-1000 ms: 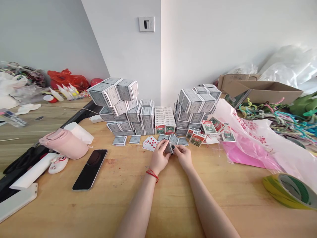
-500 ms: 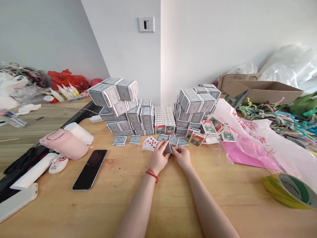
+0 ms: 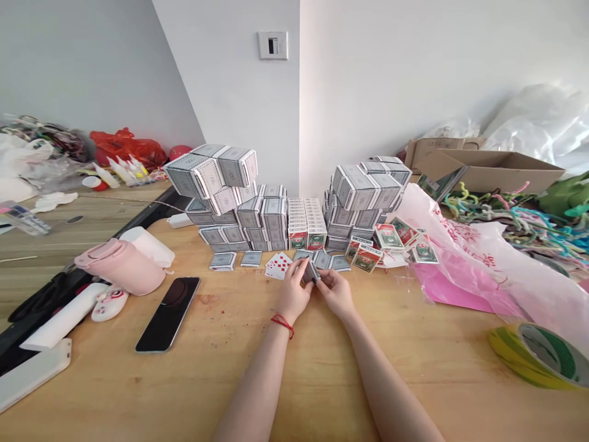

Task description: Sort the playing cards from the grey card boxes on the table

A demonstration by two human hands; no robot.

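Note:
Between my two hands is a grey-patterned playing card (image 3: 311, 272), tilted up off the table; whether it is one card or several I cannot tell. My left hand (image 3: 295, 288) grips its left side, with a red string round the wrist. The fingers of my right hand (image 3: 335, 291) pinch its lower right edge. Just beyond lie folded grey-backed cards (image 3: 323, 259) and face-up red diamond cards (image 3: 278, 266). Behind them, blocks of folded cards are stacked in a left pile (image 3: 248, 212) and a right pile (image 3: 363, 190), with rows of card boxes (image 3: 304, 224) between.
Loose card boxes (image 3: 388, 237) and a pink-and-white plastic bag (image 3: 464, 258) lie to the right, with a tape roll (image 3: 501, 353) nearer. On the left are a black phone (image 3: 168, 314), a pink tumbler (image 3: 122, 267) and a white mouse (image 3: 110, 305). An open carton (image 3: 501, 169) stands far right.
The card between my hands has turned and tipped slightly, and my right fingers have shifted a little lower along its edge. The piles and other things stay put.

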